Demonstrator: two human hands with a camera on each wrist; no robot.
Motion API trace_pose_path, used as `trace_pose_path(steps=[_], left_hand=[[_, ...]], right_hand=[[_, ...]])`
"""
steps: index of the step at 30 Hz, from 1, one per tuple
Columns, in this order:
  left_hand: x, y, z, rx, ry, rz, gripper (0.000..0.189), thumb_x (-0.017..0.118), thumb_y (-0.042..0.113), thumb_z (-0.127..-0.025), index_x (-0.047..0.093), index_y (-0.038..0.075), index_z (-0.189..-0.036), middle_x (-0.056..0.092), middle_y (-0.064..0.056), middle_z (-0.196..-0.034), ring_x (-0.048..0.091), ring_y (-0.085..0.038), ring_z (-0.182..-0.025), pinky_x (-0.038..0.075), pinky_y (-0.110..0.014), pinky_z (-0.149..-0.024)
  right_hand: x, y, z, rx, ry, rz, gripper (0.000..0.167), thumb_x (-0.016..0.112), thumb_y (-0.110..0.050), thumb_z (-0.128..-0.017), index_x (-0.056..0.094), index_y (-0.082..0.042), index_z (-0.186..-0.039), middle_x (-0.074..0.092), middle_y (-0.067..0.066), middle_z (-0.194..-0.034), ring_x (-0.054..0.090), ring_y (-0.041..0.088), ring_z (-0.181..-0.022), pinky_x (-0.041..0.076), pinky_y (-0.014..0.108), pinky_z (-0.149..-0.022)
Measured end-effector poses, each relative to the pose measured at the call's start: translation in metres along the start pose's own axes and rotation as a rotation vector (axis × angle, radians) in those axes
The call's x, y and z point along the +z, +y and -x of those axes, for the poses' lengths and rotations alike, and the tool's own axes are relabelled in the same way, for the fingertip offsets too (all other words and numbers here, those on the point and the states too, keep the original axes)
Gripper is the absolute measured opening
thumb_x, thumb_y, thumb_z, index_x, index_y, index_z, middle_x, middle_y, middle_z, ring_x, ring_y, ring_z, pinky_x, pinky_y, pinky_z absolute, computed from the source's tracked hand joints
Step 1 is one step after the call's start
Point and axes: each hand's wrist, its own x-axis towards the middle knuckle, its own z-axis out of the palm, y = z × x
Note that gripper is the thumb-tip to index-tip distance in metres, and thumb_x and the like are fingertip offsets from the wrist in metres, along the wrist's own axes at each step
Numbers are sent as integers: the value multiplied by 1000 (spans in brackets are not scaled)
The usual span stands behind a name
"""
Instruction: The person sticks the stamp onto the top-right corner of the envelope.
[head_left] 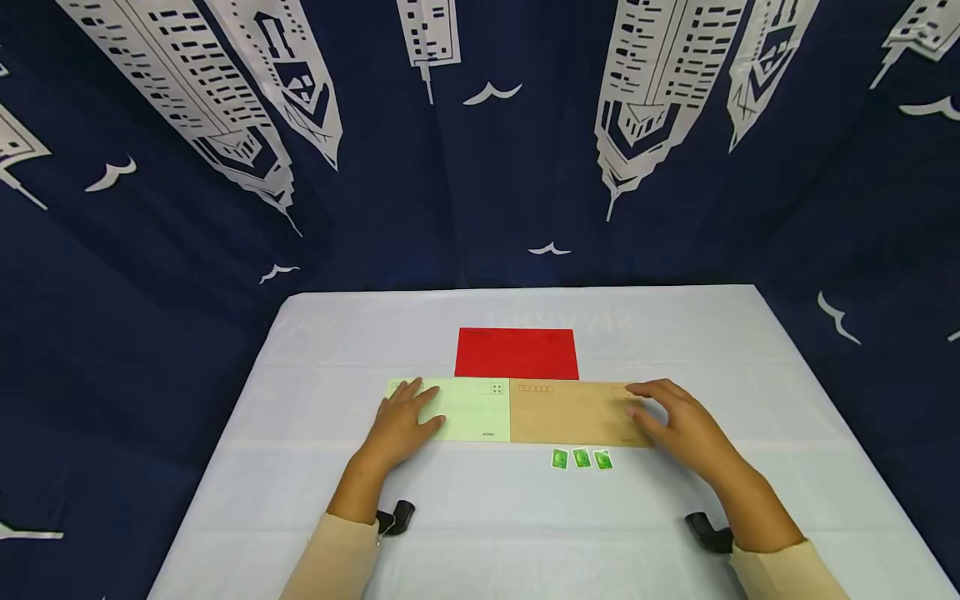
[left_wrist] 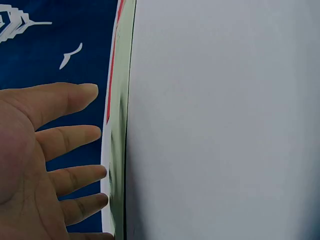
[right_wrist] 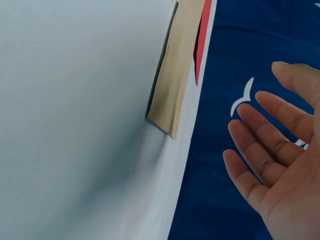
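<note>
Envelopes (head_left: pixel 474 410) between both hands (head_left: pixel 399 427)

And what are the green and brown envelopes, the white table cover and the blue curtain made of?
Green envelope: probably matte paper, thin and flat with crisp print.
Brown envelope: likely matte kraft paper, tan with printed boxes.
White table cover: seemingly dull cloth, faintly creased, though thin plastic is possible.
Blue curtain: apparently matte fabric, hanging in soft folds.

A plain beige left sleeve (head_left: pixel 334 557) and a matching right sleeve (head_left: pixel 783 573) were worn, each accompanied by a black wrist-mounted camera (head_left: pixel 403 517).
</note>
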Motion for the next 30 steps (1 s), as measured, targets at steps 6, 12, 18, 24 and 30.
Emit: trace_pose_path(steps=[6, 12, 18, 24, 30], left_hand=[[0, 2, -1, 1, 7, -2, 55, 70, 30, -94, 58, 9, -143, 40, -20, -160, 26, -44, -153, 18, -68, -122], [1, 3, -2, -7, 18, -12, 56, 71, 30, -93, 59, 8, -142, 39, -20, -160, 27, -44, -153, 18, -69, -121], [3, 1, -2, 2, 39, -33, 56, 73, 29, -92, 60, 8, -142, 40, -20, -159, 28, -45, -152, 20, -68, -121], [6, -1, 1, 4, 41, -48, 57, 73, 30, -91, 59, 11, -142, 39, -18, -160, 28, -43, -152, 21, -67, -121], [9, -3, 1, 4, 50, -56, 58, 74, 30, -90, 58, 12, -144, 39, -17, -161, 27, -43, -152, 21, -67, -120]], right_hand=[[6, 0, 1, -6, -38, -4, 35, 72, -13, -93, 67, -9, -128, 69, 8, -121, 65, 32, -114, 50, 57, -98], [11, -3, 3, 9, -105, -22, 35, 73, -13, -92, 68, -9, -127, 71, 4, -118, 69, 22, -103, 57, 47, -90], [18, -5, 5, 21, -148, -25, 29, 74, -15, -92, 70, -11, -121, 71, 0, -112, 66, 13, -97, 57, 28, -83], [25, -7, 9, 9, -181, -22, 26, 76, -11, -90, 71, -12, -115, 70, -6, -103, 61, 3, -90, 56, 26, -82], [28, -8, 10, -16, -210, -44, 20, 76, -8, -88, 71, -10, -107, 62, -13, -85, 54, -3, -78, 52, 22, -73]])
